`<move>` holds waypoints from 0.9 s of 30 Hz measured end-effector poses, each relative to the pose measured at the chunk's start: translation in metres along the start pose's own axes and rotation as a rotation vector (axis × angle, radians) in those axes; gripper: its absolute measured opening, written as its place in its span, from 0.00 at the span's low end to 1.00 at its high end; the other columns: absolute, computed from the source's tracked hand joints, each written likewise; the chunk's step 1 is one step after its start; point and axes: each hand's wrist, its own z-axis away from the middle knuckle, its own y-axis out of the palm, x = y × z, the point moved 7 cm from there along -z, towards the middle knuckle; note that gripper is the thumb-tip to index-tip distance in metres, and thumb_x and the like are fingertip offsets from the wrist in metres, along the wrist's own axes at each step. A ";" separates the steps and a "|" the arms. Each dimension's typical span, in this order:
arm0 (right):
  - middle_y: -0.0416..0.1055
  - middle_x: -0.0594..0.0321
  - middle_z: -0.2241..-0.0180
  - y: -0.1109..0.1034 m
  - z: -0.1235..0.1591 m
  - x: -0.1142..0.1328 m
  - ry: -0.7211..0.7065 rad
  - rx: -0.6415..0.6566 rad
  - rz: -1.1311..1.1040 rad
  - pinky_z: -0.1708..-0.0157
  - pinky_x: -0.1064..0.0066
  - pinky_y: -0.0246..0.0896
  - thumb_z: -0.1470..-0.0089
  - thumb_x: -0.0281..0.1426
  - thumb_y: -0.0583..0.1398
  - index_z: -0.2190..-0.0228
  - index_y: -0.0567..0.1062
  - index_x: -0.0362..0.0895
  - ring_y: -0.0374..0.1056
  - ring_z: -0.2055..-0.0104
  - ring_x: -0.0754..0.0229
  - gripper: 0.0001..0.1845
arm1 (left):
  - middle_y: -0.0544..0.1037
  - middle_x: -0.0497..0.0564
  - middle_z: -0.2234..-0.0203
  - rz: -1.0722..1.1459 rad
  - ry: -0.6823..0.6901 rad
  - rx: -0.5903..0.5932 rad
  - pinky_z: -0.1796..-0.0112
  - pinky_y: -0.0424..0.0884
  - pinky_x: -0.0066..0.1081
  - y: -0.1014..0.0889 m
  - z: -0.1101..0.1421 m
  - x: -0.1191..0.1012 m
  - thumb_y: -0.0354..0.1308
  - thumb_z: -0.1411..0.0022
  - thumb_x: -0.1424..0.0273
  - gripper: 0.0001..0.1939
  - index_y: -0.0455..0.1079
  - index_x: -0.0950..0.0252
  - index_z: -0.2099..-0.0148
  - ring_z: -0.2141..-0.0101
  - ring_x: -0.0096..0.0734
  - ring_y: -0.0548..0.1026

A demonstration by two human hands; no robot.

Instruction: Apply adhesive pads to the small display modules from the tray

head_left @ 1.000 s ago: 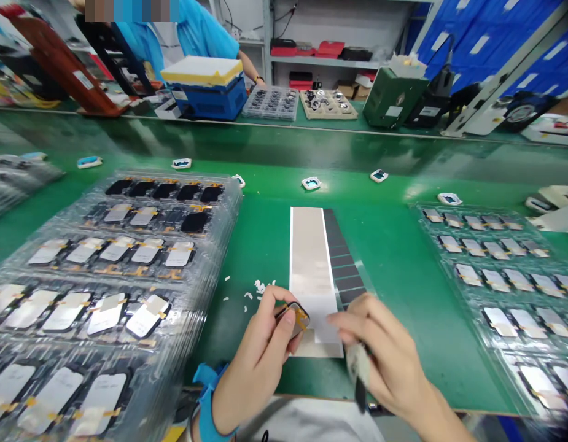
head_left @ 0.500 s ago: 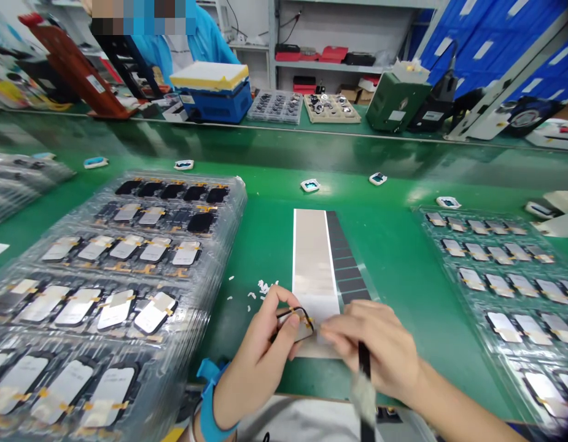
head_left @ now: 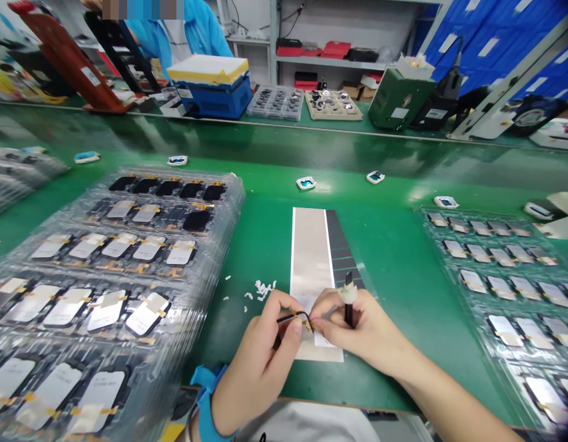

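Observation:
My left hand (head_left: 269, 350) is closed on a small display module (head_left: 305, 320) with a black rim, a pale back and orange tape, holding it tilted above the table. My right hand (head_left: 352, 322) has its thumb and finger pinched at the module's right corner; whatever lies between those fingertips is too small to make out. Tucked in that same hand is a slim black tool (head_left: 349, 313) with a pale wrapping around it, its dark end pointing up and away. Under both hands lies a beige strip sheet (head_left: 311, 245) with white edges, beside a sheet of dark strips (head_left: 341, 252).
Stacked clear trays of display modules (head_left: 219, 245) stand at left, and another clear tray (head_left: 454, 294) at right. Small white scraps (head_left: 260, 290) lie left of the sheet. Several white-framed parts, one of them a teal-centred piece (head_left: 306, 183), line the back. Across the bench is a person in blue (head_left: 201, 31).
My right hand has moved left to the module's corner, and its black tool has swung from pointing down to pointing up. My left hand still holds the module in nearly the same place.

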 end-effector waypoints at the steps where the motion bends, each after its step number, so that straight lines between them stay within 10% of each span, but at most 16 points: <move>1: 0.51 0.75 0.83 0.000 0.000 -0.002 0.018 0.000 -0.010 0.79 0.71 0.34 0.51 0.37 0.66 0.74 0.78 0.42 0.39 0.81 0.70 0.10 | 0.59 0.39 0.77 -0.011 0.004 0.002 0.75 0.53 0.27 0.000 0.000 -0.001 0.42 0.23 0.61 0.09 0.57 0.59 0.56 0.78 0.24 0.58; 15: 0.43 0.80 0.87 0.002 -0.002 -0.005 0.090 -0.002 -0.099 0.80 0.71 0.30 0.55 0.40 0.70 0.75 0.75 0.41 0.36 0.82 0.72 0.16 | 0.61 0.39 0.77 0.025 -0.029 0.039 0.74 0.55 0.27 0.004 -0.001 -0.001 0.41 0.22 0.61 0.09 0.56 0.59 0.55 0.77 0.25 0.60; 27: 0.55 0.76 0.86 0.004 -0.003 -0.004 0.147 0.102 -0.208 0.81 0.74 0.33 0.56 0.40 0.73 0.75 0.77 0.39 0.42 0.82 0.73 0.17 | 0.61 0.41 0.76 0.217 -0.120 0.150 0.73 0.56 0.27 0.009 0.001 0.000 0.42 0.24 0.54 0.14 0.57 0.59 0.51 0.75 0.26 0.59</move>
